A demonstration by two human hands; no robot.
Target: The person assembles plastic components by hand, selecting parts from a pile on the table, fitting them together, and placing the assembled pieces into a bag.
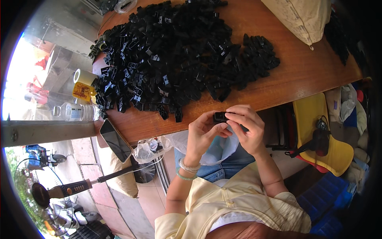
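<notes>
**Both hands on one small black part, just off the table edge**

Left hand (203, 133) & right hand (247, 128) meet in front of the table (302, 67), just past its near edge; between them a small black part (220, 116), pinched from both sides; left fingers curled round its left end, thumb up against it; right fingers closed over the top & right end; both hands gripping, neither open; exact shape of the part hard to tell, mostly covered by fingertips.

On the table, big pile (175, 55) of similar black parts, spread from its far-left corner to mid-board; a smaller clump on the pile's right side; nearest strays sit just beyond the hands, near the table's front edge.

Phone (115, 140) lies dark-screened on the table's near-left corner, partly overhanging; clear bottle (77, 112) on its side at the table's left edge; yellow tape roll (82, 85) just beyond the bottle, touching the pile's left fringe; pale sack (302, 18) at the table's far-right.

Below the table's front edge, clear plastic bag (153, 148) hangs near the phone; on the person's lap, a light blue bag (223, 149) under the hands; yellow chair (318, 135) right of the table, below its edge, w/ a dark item on the seat.
</notes>
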